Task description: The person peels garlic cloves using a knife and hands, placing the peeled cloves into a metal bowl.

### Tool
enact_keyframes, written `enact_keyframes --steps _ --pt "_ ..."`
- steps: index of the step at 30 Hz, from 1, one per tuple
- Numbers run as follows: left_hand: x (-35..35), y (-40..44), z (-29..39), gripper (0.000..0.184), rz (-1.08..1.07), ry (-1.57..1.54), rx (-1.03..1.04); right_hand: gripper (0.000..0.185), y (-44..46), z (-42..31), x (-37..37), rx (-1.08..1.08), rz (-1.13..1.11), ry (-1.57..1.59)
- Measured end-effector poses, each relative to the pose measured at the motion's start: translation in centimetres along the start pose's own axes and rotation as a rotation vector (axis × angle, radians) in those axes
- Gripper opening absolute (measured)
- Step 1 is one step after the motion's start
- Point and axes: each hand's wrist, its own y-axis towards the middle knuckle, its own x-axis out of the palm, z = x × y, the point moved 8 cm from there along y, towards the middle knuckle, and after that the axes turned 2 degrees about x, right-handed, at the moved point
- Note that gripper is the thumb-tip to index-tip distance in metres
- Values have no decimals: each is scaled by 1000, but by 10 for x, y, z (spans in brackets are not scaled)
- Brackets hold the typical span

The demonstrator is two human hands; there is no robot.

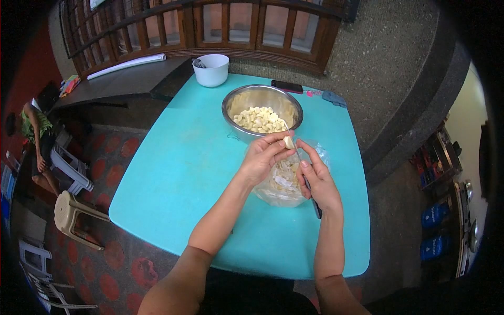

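Observation:
Pinched between the fingertips of my left hand [258, 161] is a pale peeled garlic clove [288, 142]. My right hand [322, 186] is closed around a small knife [317, 209]; its dark handle sticks out below the palm, and its thin blade points up beside the clove. Both hands are over a clear plastic bag [277, 197] with pale peels and bits in it, partly hidden by my fingers. Just beyond them stands a steel bowl [286, 101] holding many peeled garlic cloves [257, 119].
On the turquoise table [173, 168], a white bowl [212, 73] with something dark inside stands at the far left. A black phone [287, 86] and a grey-blue cloth [334, 98] lie at the back. A beige stool [65, 212] and a seated person [38, 128] are to the left.

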Motion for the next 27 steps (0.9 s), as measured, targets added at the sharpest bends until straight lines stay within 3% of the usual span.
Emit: enact_keyframes --steps 14,27 --pt "-2 -2 -5 34 38 46 3 40 4 0 -1 -74 0 -83" --pt "-8 -2 1 38 91 163 60 38 8 8 -7 -27 -15 81"
